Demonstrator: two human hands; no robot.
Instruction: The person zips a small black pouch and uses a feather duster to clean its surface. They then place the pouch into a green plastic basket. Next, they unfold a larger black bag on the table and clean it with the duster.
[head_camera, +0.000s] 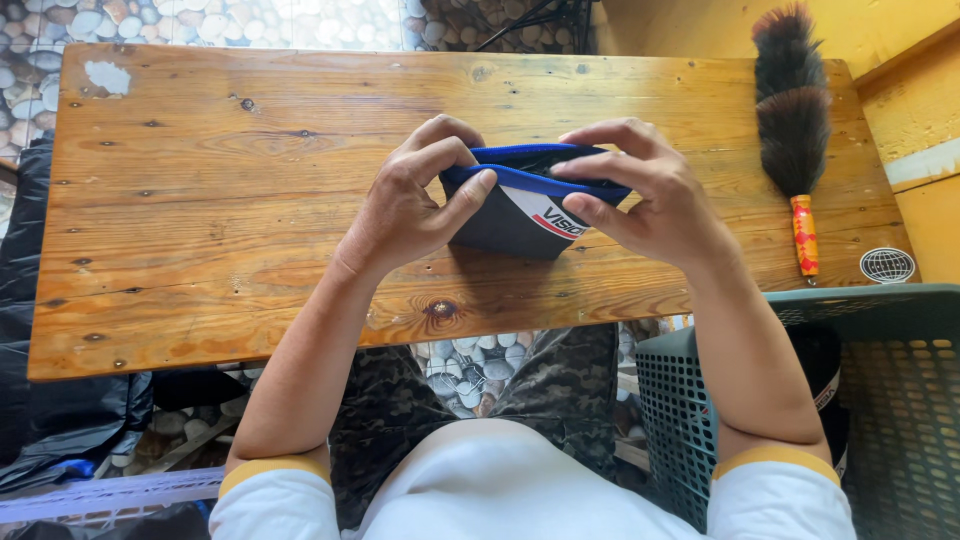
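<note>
Both hands pinch the blue-edged dark pouch (520, 205) at centre frame: left hand (415, 195) and right hand (640, 190) curl fingers over its rim, apparently spreading it open. A feather duster (792, 120) lies out of the way at upper right on the wooden table (200, 200).

A white short-sleeved shirt (500, 490) is worn, seen along the bottom centre of the frame. Each sleeve is finished with a mustard-yellow cuff band: one at lower left (272, 470), one at lower right (775, 462). Dark camouflage-patterned trousers (560, 390) are visible at centre bottom, above the shirt. Both forearms are bare; no watch, ring or glove is observed on them.
</note>
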